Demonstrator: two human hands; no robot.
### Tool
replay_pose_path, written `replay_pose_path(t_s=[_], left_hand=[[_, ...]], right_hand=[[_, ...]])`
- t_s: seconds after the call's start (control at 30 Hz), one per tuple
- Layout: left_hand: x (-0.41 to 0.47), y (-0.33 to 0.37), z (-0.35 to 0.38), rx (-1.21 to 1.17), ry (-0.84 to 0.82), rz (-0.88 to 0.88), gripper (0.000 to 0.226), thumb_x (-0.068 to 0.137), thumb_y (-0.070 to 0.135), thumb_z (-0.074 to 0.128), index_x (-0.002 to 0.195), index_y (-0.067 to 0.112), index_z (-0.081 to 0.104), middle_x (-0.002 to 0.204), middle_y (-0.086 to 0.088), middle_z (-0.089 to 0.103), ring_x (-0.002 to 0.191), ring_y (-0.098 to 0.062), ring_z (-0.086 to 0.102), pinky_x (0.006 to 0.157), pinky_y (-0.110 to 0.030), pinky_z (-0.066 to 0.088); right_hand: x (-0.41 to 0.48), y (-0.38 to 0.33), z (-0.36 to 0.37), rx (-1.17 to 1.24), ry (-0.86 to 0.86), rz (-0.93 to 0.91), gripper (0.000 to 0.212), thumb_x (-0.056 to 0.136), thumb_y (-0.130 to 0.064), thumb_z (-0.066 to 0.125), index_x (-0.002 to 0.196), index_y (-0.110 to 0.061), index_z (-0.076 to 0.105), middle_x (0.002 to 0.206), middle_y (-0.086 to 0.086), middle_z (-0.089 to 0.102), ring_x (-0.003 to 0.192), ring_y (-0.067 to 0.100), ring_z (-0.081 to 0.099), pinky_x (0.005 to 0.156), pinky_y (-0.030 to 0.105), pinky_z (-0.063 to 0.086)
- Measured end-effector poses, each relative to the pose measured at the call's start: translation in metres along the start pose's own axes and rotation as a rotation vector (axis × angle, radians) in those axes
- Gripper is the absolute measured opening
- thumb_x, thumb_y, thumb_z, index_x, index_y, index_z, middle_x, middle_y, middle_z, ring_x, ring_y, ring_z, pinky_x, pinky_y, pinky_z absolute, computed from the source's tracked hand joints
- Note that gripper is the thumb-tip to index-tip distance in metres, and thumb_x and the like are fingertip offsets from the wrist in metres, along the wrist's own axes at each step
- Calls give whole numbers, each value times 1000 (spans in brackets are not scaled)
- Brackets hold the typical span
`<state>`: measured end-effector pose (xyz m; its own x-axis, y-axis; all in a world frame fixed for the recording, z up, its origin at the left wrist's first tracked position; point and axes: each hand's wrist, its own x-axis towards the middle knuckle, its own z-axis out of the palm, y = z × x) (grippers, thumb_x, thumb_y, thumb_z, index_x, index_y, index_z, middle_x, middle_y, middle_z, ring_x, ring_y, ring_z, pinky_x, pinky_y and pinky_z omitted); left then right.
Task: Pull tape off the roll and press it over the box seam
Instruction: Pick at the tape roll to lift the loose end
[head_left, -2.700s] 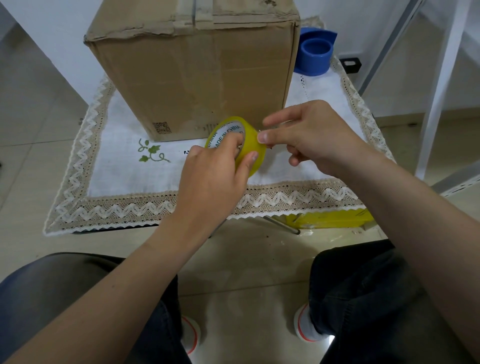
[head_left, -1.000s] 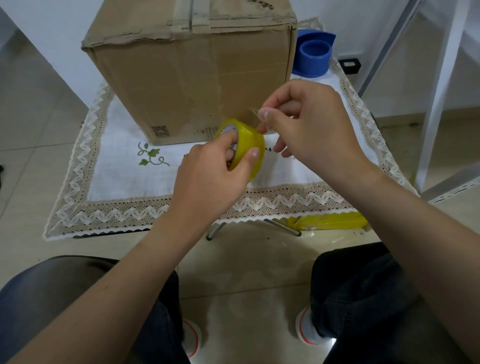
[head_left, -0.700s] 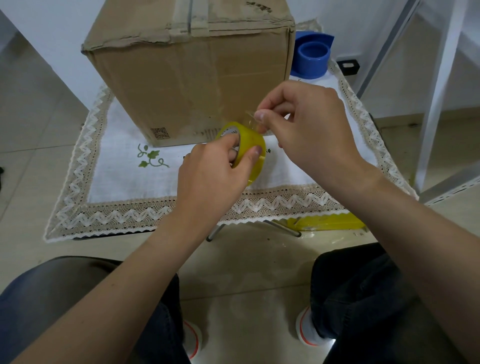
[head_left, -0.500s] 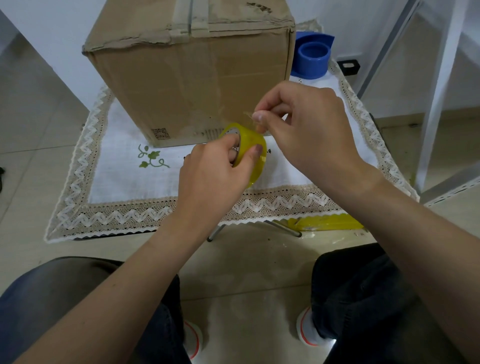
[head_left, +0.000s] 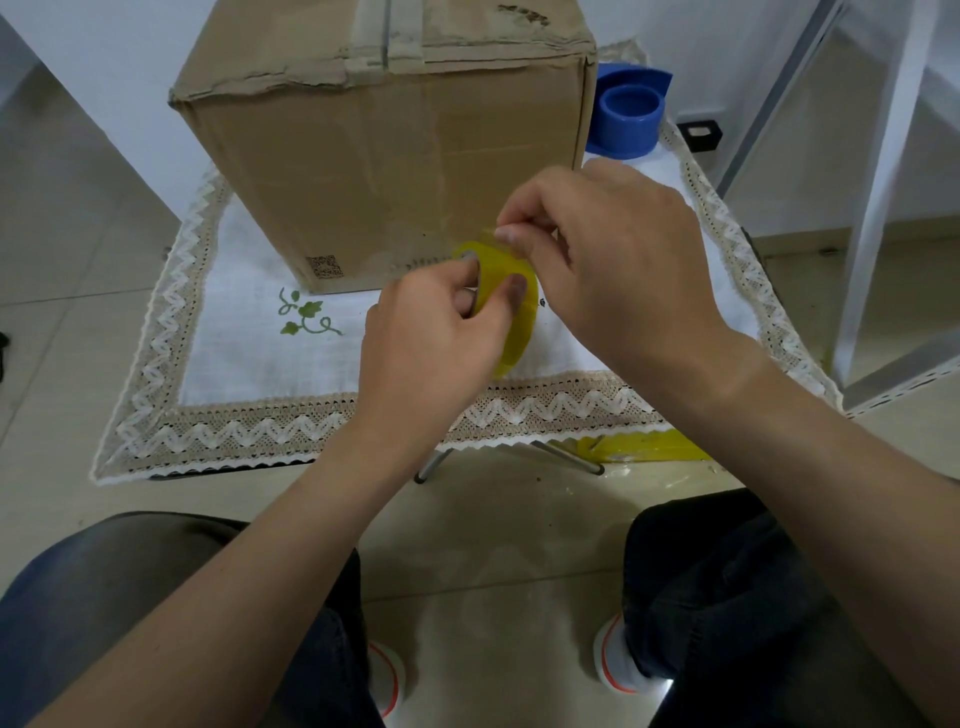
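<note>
A tall brown cardboard box (head_left: 395, 156) stands on a low table, its top seam (head_left: 385, 31) covered by old greyish tape. In front of it my left hand (head_left: 436, 332) grips a yellow tape roll (head_left: 511, 296), thumb on the outer face and a finger through the core. My right hand (head_left: 618, 260) sits just right of the roll, thumb and forefinger pinched on the tape's free end (head_left: 496, 238) at the top of the roll. Only a very short length of clear tape is lifted.
A white tablecloth with a lace border (head_left: 311, 421) covers the table. A blue tape dispenser (head_left: 626, 117) stands behind the box at right. A white metal frame (head_left: 878, 171) rises at far right. Yellow tape scrap (head_left: 644, 448) lies under the table. My knees are below.
My right hand rose from the roll's side to its top and pinched the tape end, lifting it slightly. The left hand turned the roll more edge-on and kept hold of it.
</note>
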<state>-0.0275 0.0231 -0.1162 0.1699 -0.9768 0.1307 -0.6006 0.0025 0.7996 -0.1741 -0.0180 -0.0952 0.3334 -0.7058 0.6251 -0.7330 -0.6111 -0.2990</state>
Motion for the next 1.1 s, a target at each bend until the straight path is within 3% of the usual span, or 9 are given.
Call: replay_pose_path(t_s=[0.13, 0.27, 0.4, 0.5, 0.67, 0.77, 0.83, 0.97, 1.1], left_hand=[[1, 2, -3, -89, -51, -90, 53, 84, 58, 54, 90, 8, 70, 76, -16, 74, 78, -33, 74, 78, -52, 61], [2, 9, -10, -153, -102, -184, 31, 99, 41, 60, 88, 17, 77, 70, 7, 79, 76, -14, 78, 81, -42, 62], [0, 9, -12, -286, -160, -224, 25, 102, 33, 62, 92, 16, 78, 74, 1, 81, 74, -20, 79, 75, -47, 65], [-2, 8, -10, -355, -176, -225, 24, 103, 32, 61, 97, 16, 78, 78, -1, 81, 74, -19, 79, 73, -39, 65], [-3, 6, -4, -380, -127, -253, 14, 96, 40, 70, 99, 27, 66, 93, -1, 80, 91, -18, 75, 88, -43, 57], [-3, 6, -5, -420, -84, -200, 33, 91, 35, 77, 109, 32, 51, 108, 2, 70, 93, -15, 71, 81, -36, 59], [-3, 6, -8, -439, -86, -118, 33, 90, 29, 79, 112, 34, 55, 114, -3, 63, 86, -19, 70, 69, -28, 58], [-2, 3, -10, -429, -87, 12, 18, 86, 24, 79, 99, 30, 68, 121, -10, 63, 97, -19, 73, 83, -31, 56], [-2, 2, -8, -380, -30, 40, 14, 83, 27, 79, 94, 32, 70, 116, -3, 63, 102, -13, 71, 93, -32, 58]], right_hand=[[0, -1, 0, 18, 59, -54, 16, 98, -27, 64, 93, -13, 71, 74, 1, 65, 78, 23, 57, 53, 49, 52], [2, -6, -2, 28, 89, -125, 19, 99, -26, 63, 92, -11, 72, 74, 0, 67, 79, 24, 58, 51, 46, 51], [8, 0, -5, 26, 13, -62, 22, 102, -34, 57, 100, -17, 71, 86, 0, 72, 81, 24, 63, 60, 50, 53], [11, 7, -7, 30, -12, -7, 24, 103, -38, 56, 105, -19, 70, 87, -2, 74, 79, 23, 67, 64, 50, 55], [13, 13, -11, 117, 35, 58, 22, 103, -37, 59, 104, -18, 71, 86, -10, 75, 75, 10, 66, 66, 47, 55], [12, 15, -11, 144, 70, 47, 20, 102, -35, 62, 102, -18, 72, 87, -9, 74, 74, 5, 62, 65, 39, 55], [13, 15, -11, 224, 84, 35, 17, 100, -31, 66, 100, -15, 73, 87, -6, 76, 75, 9, 66, 64, 35, 56], [15, 13, -15, 419, 73, 23, 9, 95, -20, 74, 94, -11, 76, 96, 2, 76, 80, 13, 69, 65, 19, 54], [16, 12, -17, 539, 19, 89, 3, 93, -15, 76, 91, -16, 74, 86, -2, 73, 74, 15, 70, 65, 36, 62]])
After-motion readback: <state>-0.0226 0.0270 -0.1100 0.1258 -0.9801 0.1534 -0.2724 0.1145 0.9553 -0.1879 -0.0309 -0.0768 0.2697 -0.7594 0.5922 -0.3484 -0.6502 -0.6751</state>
